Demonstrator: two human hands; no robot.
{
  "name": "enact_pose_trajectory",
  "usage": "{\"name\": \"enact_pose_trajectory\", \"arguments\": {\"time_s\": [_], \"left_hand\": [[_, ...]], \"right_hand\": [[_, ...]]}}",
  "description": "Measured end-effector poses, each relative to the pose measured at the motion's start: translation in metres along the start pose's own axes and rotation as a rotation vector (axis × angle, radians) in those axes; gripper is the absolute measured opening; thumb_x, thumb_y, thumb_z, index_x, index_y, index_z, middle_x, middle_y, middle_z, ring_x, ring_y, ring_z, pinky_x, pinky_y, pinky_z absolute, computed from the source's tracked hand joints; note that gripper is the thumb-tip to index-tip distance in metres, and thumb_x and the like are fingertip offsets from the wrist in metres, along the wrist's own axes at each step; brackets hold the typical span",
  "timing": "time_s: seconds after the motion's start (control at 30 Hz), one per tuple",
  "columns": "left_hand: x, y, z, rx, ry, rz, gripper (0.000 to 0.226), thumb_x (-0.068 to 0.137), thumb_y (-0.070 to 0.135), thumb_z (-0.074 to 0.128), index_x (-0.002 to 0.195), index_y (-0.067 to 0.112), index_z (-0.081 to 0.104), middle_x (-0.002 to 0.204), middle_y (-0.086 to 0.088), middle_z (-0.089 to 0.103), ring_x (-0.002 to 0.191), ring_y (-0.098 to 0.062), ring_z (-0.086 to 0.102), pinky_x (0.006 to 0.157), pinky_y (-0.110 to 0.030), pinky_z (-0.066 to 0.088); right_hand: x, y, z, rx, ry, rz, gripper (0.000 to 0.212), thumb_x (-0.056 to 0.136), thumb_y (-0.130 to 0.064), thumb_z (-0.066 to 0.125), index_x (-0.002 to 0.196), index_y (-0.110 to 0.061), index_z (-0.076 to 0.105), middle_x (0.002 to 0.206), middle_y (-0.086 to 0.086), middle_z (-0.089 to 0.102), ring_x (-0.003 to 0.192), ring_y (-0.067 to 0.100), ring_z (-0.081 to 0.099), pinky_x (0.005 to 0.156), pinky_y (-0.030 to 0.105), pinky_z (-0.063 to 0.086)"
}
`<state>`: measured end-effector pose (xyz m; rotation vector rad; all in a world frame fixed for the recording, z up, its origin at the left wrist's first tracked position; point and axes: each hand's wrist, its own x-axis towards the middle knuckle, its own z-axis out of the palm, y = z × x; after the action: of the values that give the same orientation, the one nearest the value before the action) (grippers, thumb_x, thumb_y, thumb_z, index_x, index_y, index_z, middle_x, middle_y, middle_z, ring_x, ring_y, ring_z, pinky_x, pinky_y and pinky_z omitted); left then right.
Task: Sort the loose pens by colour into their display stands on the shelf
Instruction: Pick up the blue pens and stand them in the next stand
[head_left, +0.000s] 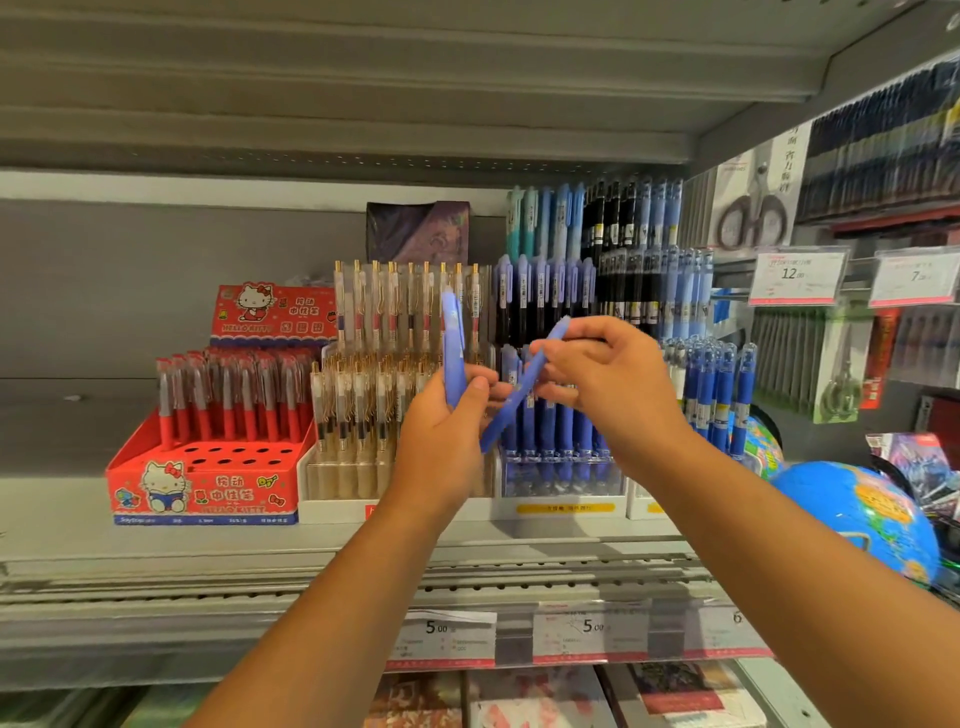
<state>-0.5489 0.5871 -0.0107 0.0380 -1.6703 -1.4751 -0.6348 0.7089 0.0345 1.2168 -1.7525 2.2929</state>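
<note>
Left hand (441, 423) — upright pen (453, 345) | right hand (608, 374) — slanted pen (511, 402) | shop shelf (156, 551)

Left of the red stand (202, 488) the shelf (156, 540) lies open up to the upper shelf (311, 145); that stand's front holes are free. The gold-pen stand (358, 473) and blue stand (561, 486) sit side by side, tightly packed. The left hand (441, 431) and right hand (608, 374), each gripping a blue pen (453, 358), cover the blue stand's front; a globe (857, 514) crowds the right end.
</note>
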Motion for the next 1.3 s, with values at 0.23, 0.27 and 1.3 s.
{"name": "enact_pose_trajectory", "arguments": {"time_s": [0.23, 0.27, 1.3], "left_hand": [[-0.001, 0.003, -0.003, 0.014, 0.02, 0.018, 0.014, 0.104, 0.022, 0.047, 0.093, 0.021, 0.055, 0.055, 0.008, 0.047, 0.044, -0.008, 0.037, 0.041, -0.02, 0.034], [-0.001, 0.003, -0.003, 0.018, 0.018, 0.008, 0.012, 0.103, 0.025, 0.048, 0.093, 0.023, 0.055, 0.053, 0.01, 0.043, 0.043, -0.007, 0.033, 0.04, -0.019, 0.032], [-0.002, 0.003, -0.001, -0.05, -0.052, 0.027, 0.015, 0.106, 0.018, 0.041, 0.108, 0.021, 0.056, 0.078, -0.002, 0.071, 0.056, -0.016, 0.062, 0.049, -0.025, 0.051]], "right_hand": [[0.012, 0.005, -0.01, -0.175, 0.115, -0.158, 0.02, 0.092, -0.012, 0.067, 0.097, -0.029, 0.057, 0.087, 0.008, 0.068, 0.076, 0.013, 0.071, 0.059, 0.024, 0.058], [0.014, 0.006, -0.009, -0.207, 0.127, -0.178, 0.02, 0.092, -0.014, 0.067, 0.096, -0.031, 0.056, 0.087, 0.006, 0.067, 0.076, 0.012, 0.071, 0.059, 0.023, 0.058], [0.016, 0.029, 0.011, -0.775, -0.016, -0.232, 0.019, 0.087, -0.023, 0.074, 0.095, -0.015, 0.059, 0.074, -0.005, 0.063, 0.068, 0.006, 0.062, 0.069, 0.036, 0.057]]}}
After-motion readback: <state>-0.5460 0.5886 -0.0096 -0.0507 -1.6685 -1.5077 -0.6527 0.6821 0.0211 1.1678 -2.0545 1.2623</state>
